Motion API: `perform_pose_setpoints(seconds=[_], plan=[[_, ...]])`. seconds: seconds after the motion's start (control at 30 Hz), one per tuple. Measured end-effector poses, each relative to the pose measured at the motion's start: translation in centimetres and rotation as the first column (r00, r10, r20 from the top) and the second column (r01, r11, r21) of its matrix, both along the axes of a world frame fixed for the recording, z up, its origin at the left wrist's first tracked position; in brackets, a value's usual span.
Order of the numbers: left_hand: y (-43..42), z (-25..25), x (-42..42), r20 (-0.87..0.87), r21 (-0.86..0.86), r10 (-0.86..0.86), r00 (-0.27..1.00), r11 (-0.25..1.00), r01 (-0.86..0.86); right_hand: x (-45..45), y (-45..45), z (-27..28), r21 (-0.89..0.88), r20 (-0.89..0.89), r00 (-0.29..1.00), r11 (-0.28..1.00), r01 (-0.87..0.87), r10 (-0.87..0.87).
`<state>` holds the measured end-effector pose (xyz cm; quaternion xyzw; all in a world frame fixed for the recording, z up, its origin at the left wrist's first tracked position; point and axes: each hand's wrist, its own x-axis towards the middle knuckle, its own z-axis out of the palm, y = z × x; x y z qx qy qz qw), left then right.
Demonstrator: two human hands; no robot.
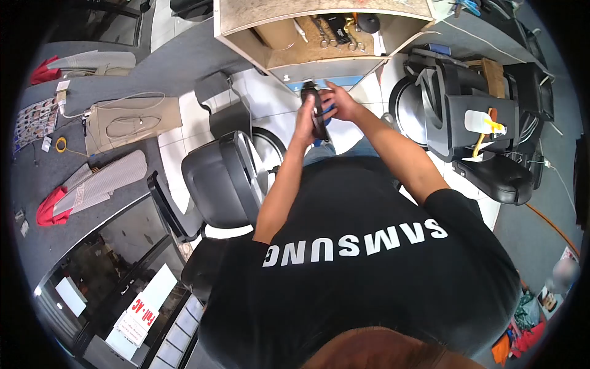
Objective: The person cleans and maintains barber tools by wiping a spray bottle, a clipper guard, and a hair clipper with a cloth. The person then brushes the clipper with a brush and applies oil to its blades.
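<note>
A dark, elongated device that looks like a hair clipper is held upright in my left hand, with the fingers wrapped round it. Just to its right is my right hand, its fingers apart and reaching toward the device's side; whether they touch it is hard to tell. Something blue shows between the device and the right fingers. Both hands are in front of the black shirt, below an open wooden shelf that holds scissors and other small tools.
Black salon chairs stand to the left and right. A white bottle lies on the right chair side. Further left are a brown board with a cable and a grey cloth-covered board. A drawer front lies beyond the hands.
</note>
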<state>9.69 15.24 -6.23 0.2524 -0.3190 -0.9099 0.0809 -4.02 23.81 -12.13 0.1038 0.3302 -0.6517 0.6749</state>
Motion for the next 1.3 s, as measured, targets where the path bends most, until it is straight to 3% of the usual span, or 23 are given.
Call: perform_pose_setpoints(seconds=[0.03, 0.13, 0.2, 0.27, 0.3, 0.33, 0.4, 0.53, 0.6, 0.67, 0.7, 0.73, 0.8, 0.87, 0.93, 1.0, 1.07, 1.1, 1.13, 1.17, 1.2, 1.27, 1.3], plan=[[1.0, 1.9, 0.2, -0.011, -0.046, -0.016, 1.000, 0.999, 0.015, 0.1, 1.7, -0.5, -0.165, 0.228, 0.973, 0.986, 0.000, 0.038], [2.0, 1.5, 0.6, -0.037, -0.062, -0.094, 0.995, 0.994, 0.091, 1.0, 5.0, 0.6, -0.136, 0.065, 0.998, 0.991, 0.017, -0.008], [2.0, 3.4, 0.3, -0.127, -0.072, -0.087, 0.988, 0.994, 0.079, 1.3, 5.6, 2.2, -0.090, 0.273, 0.945, 0.974, 0.209, -0.178], [0.9, 3.3, 0.7, -0.194, -0.148, -0.142, 0.971, 0.982, 0.114, 1.3, 4.2, 5.0, 0.104, -0.018, 0.963, 0.958, 0.268, -0.267], [0.5, 3.7, 1.0, -0.196, -0.133, -0.137, 0.971, 0.985, 0.112, 0.2, 4.8, 2.2, 0.035, -0.219, 0.965, 0.987, 0.158, -0.147], [0.2, 3.4, 1.3, -0.179, -0.086, -0.127, 0.976, 0.990, 0.113, -0.4, 3.7, 4.9, 0.252, -0.322, 0.943, 0.952, 0.175, -0.088], [-0.2, 4.5, 1.7, -0.194, -0.085, -0.112, 0.975, 0.992, 0.097, -2.0, 2.1, 6.4, 0.270, -0.451, 0.887, 0.931, 0.244, -0.102], [-1.3, 5.9, 2.6, -0.252, -0.102, -0.137, 0.958, 0.988, 0.114, -6.6, -2.5, 11.2, 0.115, -0.335, 0.911, 0.949, 0.294, -0.242], [-1.4, 6.8, 2.6, -0.259, -0.146, -0.154, 0.954, 0.982, 0.119, -10.7, -5.2, 10.1, 0.022, -0.276, 0.905, 0.939, 0.343, -0.324], [-1.5, 6.5, 2.7, -0.289, -0.147, -0.176, 0.941, 0.979, 0.138, -12.3, -7.3, 12.8, -0.013, -0.299, 0.784, 0.824, 0.566, -0.543], [-1.4, 6.6, 2.7, -0.261, -0.160, -0.177, 0.949, 0.977, 0.138, -12.6, -6.8, 13.9, 0.119, -0.399, 0.735, 0.764, 0.635, -0.548], [-1.3, 6.5, 2.8, -0.265, -0.168, -0.179, 0.947, 0.976, 0.138, -11.9, -6.6, 14.6, 0.108, -0.520, 0.621, 0.676, 0.729, -0.587], [-1.2, 6.1, 3.1, -0.248, -0.196, -0.182, 0.951, 0.971, 0.135, -11.8, -5.0, 8.0, 0.096, -0.814, 0.436, 0.652, 0.752, -0.384], [-1.0, 6.4, 3.5, -0.234, -0.210, -0.178, 0.956, 0.969, 0.129, -7.4, -2.5, 7.5, 0.051, -0.928, 0.279, 0.659, 0.751, -0.246], [-1.0, 5.4, 4.0, -0.209, -0.179, -0.170, 0.963, 0.975, 0.133, -2.8, -0.1, 12.3, 0.057, -0.941, 0.294, 0.775, 0.629, -0.169], [-0.9, 5.7, 5.0, -0.113, -0.197, -0.172, 0.979, 0.969, 0.148, -1.6, 0.6, 18.8, -0.207, -0.973, -0.020, 0.824, 0.527, -0.232], [-0.9, 5.9, 4.8, -0.090, -0.213, -0.176, 0.980, 0.965, 0.154, -3.8, 0.4, 26.7, -0.451, -0.872, -0.398, 0.784, 0.425, -0.286], [-0.9, 5.8, 5.0, -0.085, -0.219, -0.191, 0.978, 0.961, 0.169, -5.7, 0.2, 30.7, -0.501, -0.842, -0.445, 0.747, 0.436, -0.305], [-1.1, 5.6, 5.1, -0.080, -0.226, -0.208, 0.975, 0.956, 0.185, -8.8, -0.1, 34.1, -0.518, -0.747, -0.660, 0.695, 0.499, -0.082], [-1.3, 5.5, 5.0, -0.077, -0.235, -0.223, 0.972, 0.951, 0.200, -13.6, -0.5, 35.1, -0.600, -0.591, -0.806, 0.686, 0.412, -0.032], [-1.3, 5.6, 4.9, -0.083, -0.246, -0.235, 0.968, 0.946, 0.209, -18.8, -1.0, 35.8, -0.628, -0.383, -0.908, 0.674, 0.389, 0.168], [-1.3, 6.0, 5.0, -0.089, -0.266, -0.254, 0.963, 0.938, 0.223, -27.0, -1.8, 35.9, -0.688, 0.116, -0.837, 0.650, 0.321, 0.535], [-1.2, 6.1, 5.0, -0.074, -0.273, -0.250, 0.965, 0.936, 0.222, -27.9, -2.5, 36.7, -0.484, -0.083, -0.810, 0.687, 0.542, 0.580]])
